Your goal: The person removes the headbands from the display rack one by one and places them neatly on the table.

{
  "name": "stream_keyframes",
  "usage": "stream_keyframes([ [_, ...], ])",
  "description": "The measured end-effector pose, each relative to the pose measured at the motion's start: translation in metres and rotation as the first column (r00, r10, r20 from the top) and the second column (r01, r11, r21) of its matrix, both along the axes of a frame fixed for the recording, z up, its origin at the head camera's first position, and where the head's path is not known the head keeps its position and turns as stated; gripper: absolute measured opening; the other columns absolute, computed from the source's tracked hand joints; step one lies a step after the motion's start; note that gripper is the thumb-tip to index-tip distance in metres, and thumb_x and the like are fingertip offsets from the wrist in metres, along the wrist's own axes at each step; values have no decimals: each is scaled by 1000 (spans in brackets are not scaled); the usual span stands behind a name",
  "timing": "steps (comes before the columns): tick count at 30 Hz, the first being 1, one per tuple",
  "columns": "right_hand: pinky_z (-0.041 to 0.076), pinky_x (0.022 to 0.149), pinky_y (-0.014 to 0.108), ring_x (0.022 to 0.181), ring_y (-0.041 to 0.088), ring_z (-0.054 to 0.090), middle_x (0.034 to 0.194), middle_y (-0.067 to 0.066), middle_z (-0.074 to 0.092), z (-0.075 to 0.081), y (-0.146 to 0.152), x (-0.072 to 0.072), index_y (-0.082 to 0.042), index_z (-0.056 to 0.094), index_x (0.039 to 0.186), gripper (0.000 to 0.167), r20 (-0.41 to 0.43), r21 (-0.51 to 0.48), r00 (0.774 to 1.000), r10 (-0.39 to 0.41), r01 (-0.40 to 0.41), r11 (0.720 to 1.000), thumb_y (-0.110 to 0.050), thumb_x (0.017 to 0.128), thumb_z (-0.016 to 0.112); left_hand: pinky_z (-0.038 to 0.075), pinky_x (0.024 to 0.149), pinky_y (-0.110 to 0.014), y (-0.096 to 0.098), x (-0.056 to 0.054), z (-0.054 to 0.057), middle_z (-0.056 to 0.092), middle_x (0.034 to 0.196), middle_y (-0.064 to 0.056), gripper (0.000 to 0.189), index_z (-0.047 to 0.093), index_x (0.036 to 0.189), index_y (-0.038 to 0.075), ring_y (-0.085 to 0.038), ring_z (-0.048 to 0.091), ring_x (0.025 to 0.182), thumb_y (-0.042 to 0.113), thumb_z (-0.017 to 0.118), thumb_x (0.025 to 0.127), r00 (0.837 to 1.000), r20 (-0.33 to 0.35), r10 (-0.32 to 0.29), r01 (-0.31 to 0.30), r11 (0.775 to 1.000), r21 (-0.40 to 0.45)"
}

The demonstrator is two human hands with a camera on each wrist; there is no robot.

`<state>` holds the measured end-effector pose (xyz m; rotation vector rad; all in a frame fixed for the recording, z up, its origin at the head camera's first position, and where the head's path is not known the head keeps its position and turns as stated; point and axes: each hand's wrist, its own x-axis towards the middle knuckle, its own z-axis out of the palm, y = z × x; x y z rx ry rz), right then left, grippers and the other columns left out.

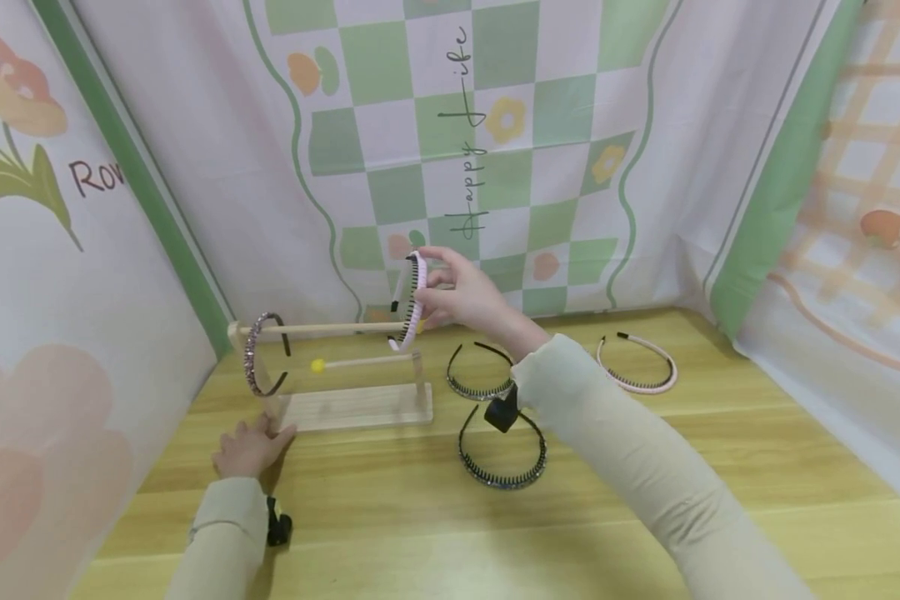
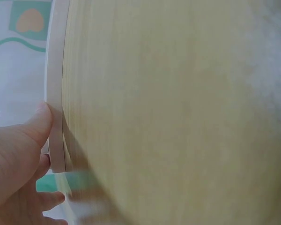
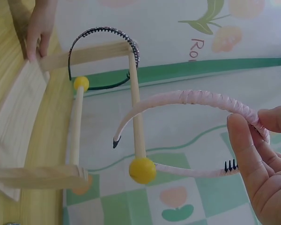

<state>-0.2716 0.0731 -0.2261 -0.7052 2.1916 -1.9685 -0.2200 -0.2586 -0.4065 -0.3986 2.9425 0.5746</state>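
Note:
My right hand (image 1: 461, 292) pinches a pale pink toothed headband (image 1: 421, 292) between thumb and fingers. The headband is at the right end of the upper rod (image 3: 136, 126) of a wooden display stand (image 1: 360, 408). In the right wrist view, one arm of the band crosses in front of this rod, and the other passes behind its yellow end ball (image 3: 142, 170); I cannot tell whether they touch. A glittery headband (image 1: 251, 358) hangs at the rod's left end. Low down, my left hand (image 1: 249, 448) grips the left end of the stand's base, thumb against its edge (image 2: 56, 136).
Two dark toothed headbands, one nearer (image 1: 504, 482) and one farther (image 1: 480, 393), lie on the wooden table (image 1: 390, 533) right of the stand. Another pink headband (image 1: 645, 388) lies farther right. A lower rod (image 1: 367, 362) has a yellow tip. Patterned curtains (image 1: 390, 67) enclose the table.

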Motion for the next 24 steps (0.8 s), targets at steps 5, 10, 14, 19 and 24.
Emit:
stream_keyframes([
  [5, 54, 68, 41, 72, 29, 62, 99, 19, 57, 1, 14, 1, -12, 30, 142, 68, -12, 3, 1000, -19, 19, 1000, 5, 84, 60, 26, 87, -68, 0, 0, 1, 19, 136, -38, 80, 24, 143, 5, -60, 22, 116, 62, 37, 89, 1000, -1, -4, 4, 1000, -2],
  [10, 54, 68, 41, 73, 29, 62, 101, 20, 56, 1, 29, 2, -12, 29, 143, 68, -20, 4, 1000, -21, 21, 1000, 5, 85, 59, 25, 87, -69, 0, 0, 1, 18, 137, -39, 80, 24, 143, 5, -61, 21, 116, 62, 38, 89, 1000, -4, -8, 8, 1000, -1],
  [14, 54, 68, 40, 72, 28, 62, 101, 20, 56, -1, 41, 4, -12, 29, 143, 67, -21, 6, 999, -28, 28, 1000, 5, 85, 58, 25, 87, -69, -1, -1, -2, 18, 137, -38, 80, 23, 144, 7, -61, 20, 117, 63, 37, 89, 1000, -1, -3, 3, 1000, -3],
  [19, 54, 68, 40, 76, 29, 63, 102, 21, 55, -4, 59, 9, -14, 30, 143, 66, -38, 22, 999, -39, 40, 999, 3, 86, 58, 24, 88, -69, -3, -3, -5, 16, 138, -38, 81, 22, 144, 7, -61, 19, 117, 64, 37, 88, 1000, 3, -1, 1, 1000, 2],
  [24, 54, 69, 42, 76, 31, 63, 105, 25, 53, -8, 76, 15, -13, 28, 143, 67, -32, 34, 998, -52, 53, 998, 3, 86, 58, 23, 89, -70, -2, -2, -4, 15, 139, -38, 81, 21, 144, 7, -61, 17, 118, 63, 37, 88, 1000, 5, 2, -2, 1000, 13],
])
